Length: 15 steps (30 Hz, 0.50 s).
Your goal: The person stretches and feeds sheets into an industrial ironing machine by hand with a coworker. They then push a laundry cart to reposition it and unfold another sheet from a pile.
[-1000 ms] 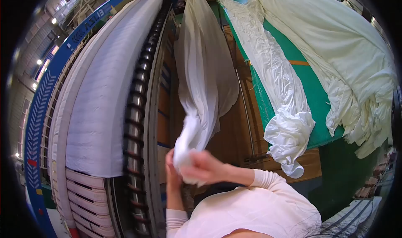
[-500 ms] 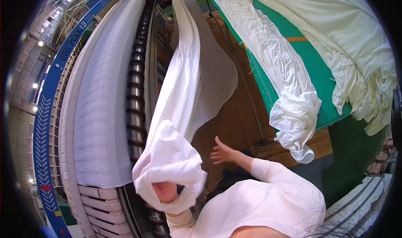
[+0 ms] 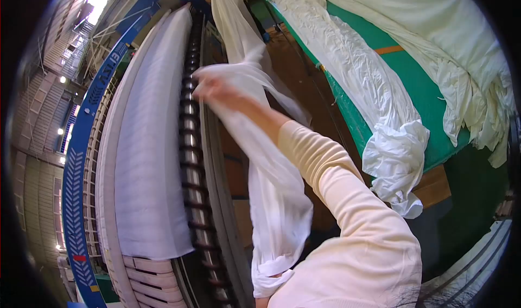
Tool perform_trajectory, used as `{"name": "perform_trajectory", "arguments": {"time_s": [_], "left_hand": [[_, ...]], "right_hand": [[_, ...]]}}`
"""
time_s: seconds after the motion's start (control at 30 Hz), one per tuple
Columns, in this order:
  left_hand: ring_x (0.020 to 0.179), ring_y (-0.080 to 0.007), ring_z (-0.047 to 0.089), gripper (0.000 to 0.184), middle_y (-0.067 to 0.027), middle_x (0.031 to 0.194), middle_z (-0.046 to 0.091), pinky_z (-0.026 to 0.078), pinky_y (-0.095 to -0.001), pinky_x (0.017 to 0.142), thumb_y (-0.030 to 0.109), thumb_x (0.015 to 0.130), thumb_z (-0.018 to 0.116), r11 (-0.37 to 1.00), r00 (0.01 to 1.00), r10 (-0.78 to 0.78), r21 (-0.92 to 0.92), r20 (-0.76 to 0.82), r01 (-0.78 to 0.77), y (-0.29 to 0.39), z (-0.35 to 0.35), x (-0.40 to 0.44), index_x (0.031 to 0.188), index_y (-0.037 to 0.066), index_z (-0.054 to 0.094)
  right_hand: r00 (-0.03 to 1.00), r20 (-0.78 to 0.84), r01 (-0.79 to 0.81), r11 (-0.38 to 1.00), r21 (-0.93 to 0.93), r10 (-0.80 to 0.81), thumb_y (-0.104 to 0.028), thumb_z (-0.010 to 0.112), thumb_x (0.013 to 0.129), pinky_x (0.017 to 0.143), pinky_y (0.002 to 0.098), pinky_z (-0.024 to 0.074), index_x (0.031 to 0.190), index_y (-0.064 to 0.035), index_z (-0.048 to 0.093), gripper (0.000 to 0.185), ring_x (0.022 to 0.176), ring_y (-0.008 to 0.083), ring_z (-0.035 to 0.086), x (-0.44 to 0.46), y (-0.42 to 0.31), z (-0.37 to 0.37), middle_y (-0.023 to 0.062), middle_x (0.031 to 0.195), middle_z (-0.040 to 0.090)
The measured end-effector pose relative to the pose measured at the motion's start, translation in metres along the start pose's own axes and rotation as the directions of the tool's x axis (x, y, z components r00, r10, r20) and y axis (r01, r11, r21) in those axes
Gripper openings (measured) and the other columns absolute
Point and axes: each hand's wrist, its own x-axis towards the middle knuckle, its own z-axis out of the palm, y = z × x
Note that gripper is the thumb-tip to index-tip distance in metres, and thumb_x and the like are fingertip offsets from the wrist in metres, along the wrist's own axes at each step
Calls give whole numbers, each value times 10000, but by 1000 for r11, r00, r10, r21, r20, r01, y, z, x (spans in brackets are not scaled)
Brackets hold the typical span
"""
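Observation:
A long white sheet (image 3: 274,194) runs from the far end between the ironing machine and the green table, down towards my body. My right hand (image 3: 214,88) reaches across to the upper left, closed on part of the sheet beside the dark spiral roller (image 3: 196,178); motion smears its fingers. Low down near my chest, my left hand (image 3: 274,275) is wrapped in the bunched end of the sheet. Cloth covers most of its fingers, and the sheet is gathered in it.
Left stands the flatwork ironing machine with a flat white sheet (image 3: 154,145) on its belts (image 3: 152,281) and a blue frame (image 3: 76,199). On the right, a green table (image 3: 355,115) carries a crumpled white sheet (image 3: 363,69) and a larger heap of cloth (image 3: 434,42).
My right hand, open and empty before, has swung up and left onto the sheet. My left hand has drawn back towards my body with the bunched end. The view has shifted slightly.

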Motion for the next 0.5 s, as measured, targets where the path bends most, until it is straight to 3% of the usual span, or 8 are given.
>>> {"name": "perform_trajectory", "arguments": {"time_s": [0.03, 0.1, 0.17, 0.23, 0.33, 0.37, 0.43, 0.5], "left_hand": [[1150, -263, 486, 487, -120, 1159, 523, 322, -408, 1035, 336, 842, 585, 999, 998, 21, 44, 63, -24, -1, 6, 3, 1202, 40, 441], [1149, -265, 488, 480, -122, 1154, 527, 319, -410, 1038, 330, 843, 582, 994, 992, 58, 81, 115, -67, 0, 9, 7, 1198, 39, 442], [1149, -267, 489, 473, -123, 1149, 530, 316, -411, 1040, 323, 843, 579, 984, 976, 97, 126, 196, -123, -2, 12, 13, 1194, 37, 444], [1148, -269, 491, 465, -125, 1144, 534, 313, -413, 1043, 317, 844, 577, 967, 957, 143, 169, 254, -190, -3, 14, 18, 1190, 36, 446], [1147, -273, 493, 454, -128, 1136, 540, 308, -415, 1047, 307, 844, 573, 891, 897, 213, 299, 387, -341, -9, 22, 37, 1185, 33, 448], [1147, -274, 494, 451, -129, 1134, 541, 307, -416, 1048, 304, 845, 572, 851, 869, 234, 340, 435, -399, -11, 25, 44, 1183, 33, 449], [1147, -276, 495, 443, -130, 1129, 545, 304, -418, 1051, 298, 845, 569, 794, 822, 266, 369, 504, -484, -12, 33, 55, 1179, 31, 451], [1146, -278, 497, 436, -132, 1123, 549, 301, -419, 1053, 291, 845, 567, 819, 802, 316, 281, 506, -500, -13, 42, 67, 1175, 30, 452]], "right_hand": [[968, 232, 123, 985, -121, -93, -87, 604, 829, 757, 267, 478, 1329, -98, 419, 533, 794, 141, 564, 5, 30, 19, 25, 899, 611], [806, 584, 45, 972, -231, 101, -198, 695, 773, 695, 273, 478, 1277, -102, 494, 551, 824, 125, 565, -16, 41, 39, 58, 1027, 606], [832, 424, -261, 926, -273, 359, -205, 714, 741, 685, 264, 475, 1247, -75, 520, 557, 808, 119, 562, -62, 27, 28, 48, 1001, 604], [946, -18, -323, 946, -29, 323, -213, 718, 724, 691, 278, 477, 1234, -46, 522, 571, 822, 131, 560, -110, 78, 4, 50, 990, 599], [565, -641, -583, 801, 136, 520, -159, 650, 774, 582, 288, 457, 1223, -42, 507, 485, 737, 121, 549, -192, 102, -41, 79, 983, 592], [400, -755, -573, 785, 237, 520, -147, 635, 792, 576, 304, 472, 1207, -48, 510, 444, 760, 139, 572, -219, 137, -59, 80, 995, 594], [350, -648, -458, 727, 512, 677, -176, 578, 827, 718, 305, 474, 1176, -32, 530, 381, 889, 155, 580, -274, 158, -74, 89, 1040, 590], [373, -687, -75, 759, 647, 623, -220, 495, 898, 716, 312, 478, 1143, -46, 551, 307, 888, 158, 588, -297, 156, -63, 43, 1020, 605]]}}
